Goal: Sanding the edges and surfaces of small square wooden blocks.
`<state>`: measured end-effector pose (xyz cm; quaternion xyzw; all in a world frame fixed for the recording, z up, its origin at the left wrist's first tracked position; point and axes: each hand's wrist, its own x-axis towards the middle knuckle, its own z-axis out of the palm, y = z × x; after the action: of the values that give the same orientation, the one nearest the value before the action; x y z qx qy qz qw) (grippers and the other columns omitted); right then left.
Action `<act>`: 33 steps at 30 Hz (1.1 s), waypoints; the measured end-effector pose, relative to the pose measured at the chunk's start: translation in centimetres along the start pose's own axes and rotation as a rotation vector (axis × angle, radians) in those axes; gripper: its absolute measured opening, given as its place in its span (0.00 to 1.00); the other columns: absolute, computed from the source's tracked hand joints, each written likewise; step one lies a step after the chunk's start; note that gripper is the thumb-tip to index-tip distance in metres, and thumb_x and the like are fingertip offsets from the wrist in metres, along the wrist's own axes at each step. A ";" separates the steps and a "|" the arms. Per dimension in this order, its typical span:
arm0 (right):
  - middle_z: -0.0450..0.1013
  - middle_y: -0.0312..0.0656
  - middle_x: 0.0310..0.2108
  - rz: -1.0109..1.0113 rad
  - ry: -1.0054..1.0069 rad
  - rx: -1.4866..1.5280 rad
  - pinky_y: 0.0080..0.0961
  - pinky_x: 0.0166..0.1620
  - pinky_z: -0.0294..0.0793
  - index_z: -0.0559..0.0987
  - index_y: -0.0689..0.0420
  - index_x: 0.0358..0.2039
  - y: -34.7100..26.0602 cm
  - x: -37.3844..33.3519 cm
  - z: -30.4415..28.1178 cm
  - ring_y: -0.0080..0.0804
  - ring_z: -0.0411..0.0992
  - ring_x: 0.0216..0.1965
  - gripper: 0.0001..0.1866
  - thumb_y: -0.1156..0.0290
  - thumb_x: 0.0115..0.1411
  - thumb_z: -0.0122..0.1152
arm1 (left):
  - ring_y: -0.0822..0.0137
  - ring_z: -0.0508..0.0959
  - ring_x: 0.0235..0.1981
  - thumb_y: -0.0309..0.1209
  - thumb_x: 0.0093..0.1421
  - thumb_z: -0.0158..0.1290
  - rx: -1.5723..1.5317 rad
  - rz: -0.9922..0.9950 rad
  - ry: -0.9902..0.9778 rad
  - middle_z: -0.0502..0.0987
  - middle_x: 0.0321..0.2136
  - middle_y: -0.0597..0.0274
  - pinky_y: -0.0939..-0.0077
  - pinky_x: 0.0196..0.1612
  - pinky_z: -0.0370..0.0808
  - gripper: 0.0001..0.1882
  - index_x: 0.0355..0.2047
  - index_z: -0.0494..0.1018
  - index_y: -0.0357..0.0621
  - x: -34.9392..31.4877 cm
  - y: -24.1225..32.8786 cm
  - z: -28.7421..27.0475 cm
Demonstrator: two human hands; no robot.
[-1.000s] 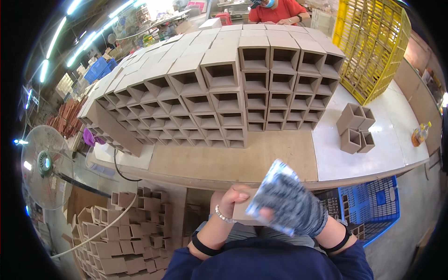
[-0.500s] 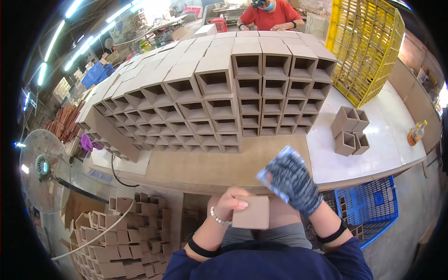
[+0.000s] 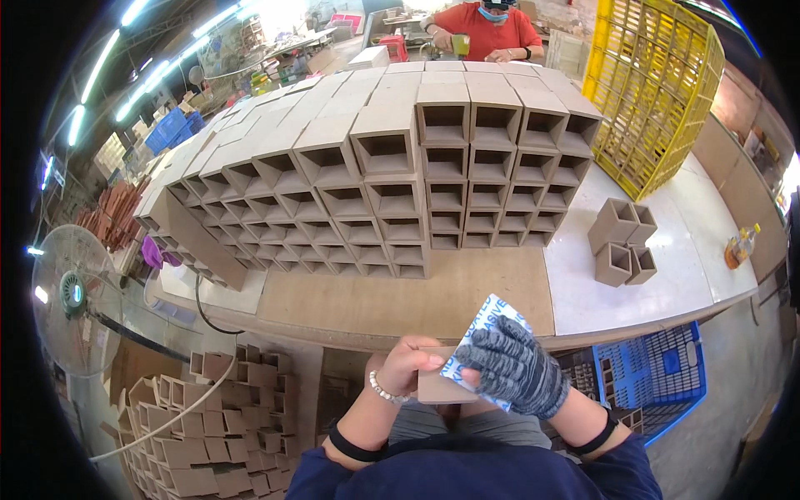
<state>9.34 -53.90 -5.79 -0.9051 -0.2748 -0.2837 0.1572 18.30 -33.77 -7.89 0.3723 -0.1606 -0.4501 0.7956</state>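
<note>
My bare left hand (image 3: 406, 367) grips a small square beige box (image 3: 439, 392) by its left side, above my lap and just in front of the table edge. My right hand (image 3: 523, 372), in a dark grey knitted glove, holds a sheet of sandpaper (image 3: 494, 310), its white back printed in blue. The sheet overlaps the right part of the box; whether its far face touches the box is hidden. Behind them on the table stands a wide stack of similar square boxes (image 3: 350, 121), their open ends toward me.
A board (image 3: 400, 304) covers the table front. At right stand several loose boxes (image 3: 617, 223), a bottle of amber liquid (image 3: 738, 247) and a yellow crate (image 3: 658, 100). Below are a blue crate (image 3: 679, 375) and piled boxes (image 3: 200, 425). A fan (image 3: 77, 292) stands left; a co-worker (image 3: 492, 37) is opposite.
My right hand has come down and left, bringing the sandpaper over the box. My left hand stays nearly in place. The co-worker now holds up a yellow-green object.
</note>
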 end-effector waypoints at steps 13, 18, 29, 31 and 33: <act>0.68 0.42 0.44 0.056 -0.030 -0.024 0.43 0.57 0.54 0.69 0.49 0.43 1.9 0.6 0.1 0.40 0.64 0.49 0.18 0.70 0.49 0.56 | 0.76 0.70 0.23 0.27 0.46 0.52 0.102 -0.003 -0.036 0.73 0.22 0.61 0.82 0.26 0.66 0.09 0.23 0.72 0.31 0.5 0.2 1.2; 0.69 0.46 0.43 0.307 0.068 -0.117 0.39 0.53 0.59 0.71 0.55 0.42 6.1 -1.8 0.4 0.42 0.66 0.47 0.18 0.77 0.47 0.50 | 0.64 0.66 0.21 0.30 0.47 0.53 1.081 0.569 -0.242 0.65 0.13 0.60 0.74 0.26 0.63 0.12 0.14 0.65 0.38 2.6 1.6 2.7; 0.68 0.48 0.44 0.737 0.360 0.296 0.28 0.52 0.63 0.66 0.60 0.49 3.7 -6.2 0.9 0.40 0.67 0.47 0.21 0.84 0.52 0.40 | 0.49 0.59 0.50 0.27 0.41 0.60 1.642 0.510 0.165 0.60 0.49 0.49 0.58 0.55 0.56 0.17 0.32 0.69 0.38 5.9 -2.5 -2.0; 0.69 0.47 0.42 0.892 0.322 0.589 0.28 0.52 0.62 0.64 0.61 0.50 2.2 -5.5 -1.3 0.40 0.67 0.45 0.21 0.79 0.54 0.43 | 0.49 0.58 0.52 0.26 0.40 0.60 1.507 0.567 0.243 0.58 0.50 0.48 0.60 0.55 0.57 0.26 0.41 0.63 0.39 6.0 -3.0 -2.0; 0.68 0.47 0.43 0.670 0.146 0.683 0.28 0.52 0.62 0.65 0.61 0.50 2.6 -5.5 -1.5 0.41 0.67 0.46 0.20 0.76 0.54 0.44 | 0.50 0.58 0.53 0.24 0.40 0.60 1.374 0.624 0.303 0.57 0.52 0.47 0.62 0.54 0.58 0.36 0.50 0.58 0.41 5.9 -3.4 -2.1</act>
<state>6.46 -58.83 -8.25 -0.8180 -0.0339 -0.1739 0.5472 20.78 -38.85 -12.28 0.7779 -0.3909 0.0520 0.4892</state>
